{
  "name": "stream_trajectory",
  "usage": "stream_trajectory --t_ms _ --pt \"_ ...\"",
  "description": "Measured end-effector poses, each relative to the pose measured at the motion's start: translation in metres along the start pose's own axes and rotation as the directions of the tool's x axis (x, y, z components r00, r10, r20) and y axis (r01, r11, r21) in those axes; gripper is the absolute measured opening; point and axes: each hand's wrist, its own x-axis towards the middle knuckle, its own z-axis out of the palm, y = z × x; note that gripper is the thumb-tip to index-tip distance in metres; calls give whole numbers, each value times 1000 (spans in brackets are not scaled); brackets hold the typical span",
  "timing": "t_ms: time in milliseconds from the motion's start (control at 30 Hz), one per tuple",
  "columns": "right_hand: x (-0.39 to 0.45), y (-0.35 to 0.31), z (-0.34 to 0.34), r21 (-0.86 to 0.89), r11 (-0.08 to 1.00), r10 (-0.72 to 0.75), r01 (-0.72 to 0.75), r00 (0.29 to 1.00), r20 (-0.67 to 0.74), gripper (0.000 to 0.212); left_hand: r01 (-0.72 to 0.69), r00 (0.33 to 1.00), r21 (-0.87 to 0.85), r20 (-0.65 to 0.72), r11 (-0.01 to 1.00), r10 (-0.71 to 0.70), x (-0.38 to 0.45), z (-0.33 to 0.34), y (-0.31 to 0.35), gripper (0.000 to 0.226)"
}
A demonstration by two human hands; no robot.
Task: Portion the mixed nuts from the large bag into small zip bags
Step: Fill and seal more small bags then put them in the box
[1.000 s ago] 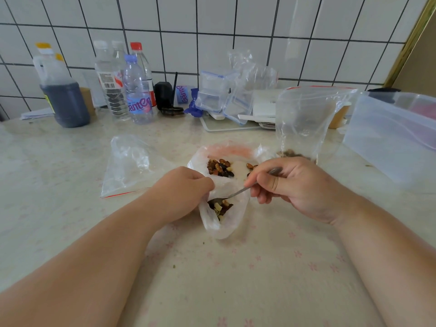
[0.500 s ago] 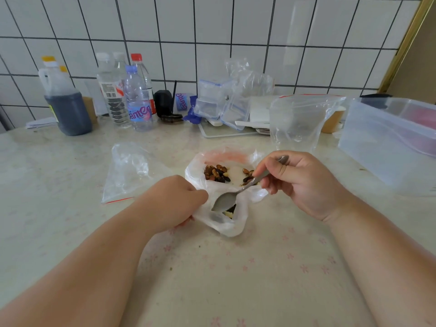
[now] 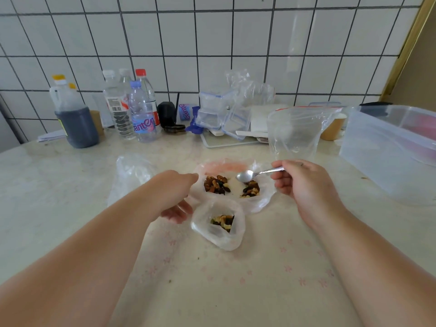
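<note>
The large clear bag [image 3: 262,202] lies open on the table with two heaps of mixed nuts [image 3: 215,185] inside. Just in front of it a small zip bag [image 3: 226,240] stands open, some nuts at its bottom. My right hand [image 3: 304,187] grips the handle of a metal spoon [image 3: 245,177], whose empty bowl hovers over the right-hand heap. My left hand [image 3: 175,197] is to the left of both bags, fingers relaxed, with its fingertips at the large bag's left edge and nothing held.
An empty zip bag [image 3: 295,133] stands upright behind my right hand. Another clear bag [image 3: 132,178] lies flat at the left. A big clear plastic tub [image 3: 389,152] fills the right side. Bottles [image 3: 141,114], a dark jug [image 3: 75,123] and small lidded boxes [image 3: 212,112] line the tiled wall.
My left hand let go of the small bag, which now stands on its own. My right hand lifted the emptied spoon out of it and moved it back over the large bag.
</note>
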Motion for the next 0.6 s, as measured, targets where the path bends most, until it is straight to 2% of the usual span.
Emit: stream_trajectory --t_ms 100,233,367,500,600 --pt "-1 6 2 -148 988 -52 54 999 15 23 -35 999 -23 -39 999 34 8 11 -6 43" --pt "1 12 6 -274 956 -66 104 987 144 22 -145 979 85 -128 986 155 20 20 -17 47" --pt "1 14 8 -232 966 -56 112 971 234 25 -264 942 104 -187 959 279 26 23 -19 37" --pt "3 12 10 -79 997 17 -4 985 170 26 -328 895 204 -245 922 372 26 27 -20 36" --pt "3 10 11 -33 997 79 -76 989 126 26 -364 882 152 -260 919 393 23 25 -22 37"
